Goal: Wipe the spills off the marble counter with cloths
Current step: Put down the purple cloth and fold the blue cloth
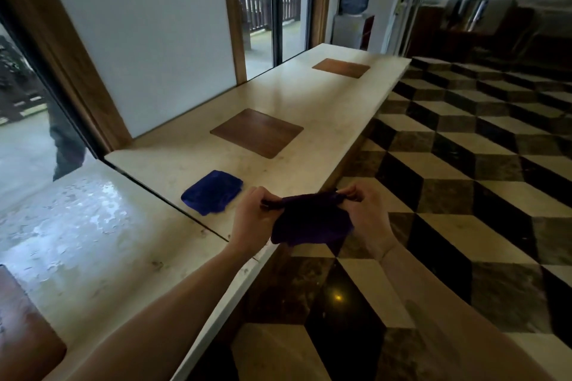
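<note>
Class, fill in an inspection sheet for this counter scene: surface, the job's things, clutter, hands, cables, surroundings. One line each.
Surface: marble counter, pale; wet, patchy sheen on its near left section.
Job's things: held cloth, dark, stretched between both hands over the counter's edge; folded blue cloth lying flat on the counter.
Clutter: two wooden squares on the counter, near wooden square and far wooden square.
Hands: left hand and right hand each pinch the held cloth's top edge.
Cables: nothing seen.
Surroundings: checkered floor on the right; window behind the counter.
</note>
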